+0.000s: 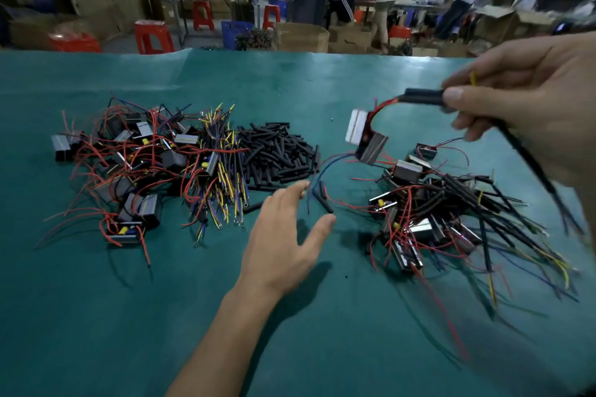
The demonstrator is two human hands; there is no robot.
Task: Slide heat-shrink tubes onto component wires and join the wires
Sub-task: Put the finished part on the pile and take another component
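From my head camera, my right hand (pixel 529 97) is raised over the green table (pixel 96 316), thumb and curled fingers pinching a black heat-shrink tube (pixel 422 97) — its long axis runs nearly level, pointing left. From the tube's left end red wires arc down to a small component (pixel 367 138), silver-faced with a dark body, hanging tilted above the right-hand pile of finished parts (pixel 435 219). A dark lead trails from my grip down to the right, blurred. My left hand (pixel 283 242) is spread, fingers straight, holding nothing — fingertips near loose tubes (pixel 277 151) heaped mid-table. Unworked components (pixel 129 164) lie tangled at left.
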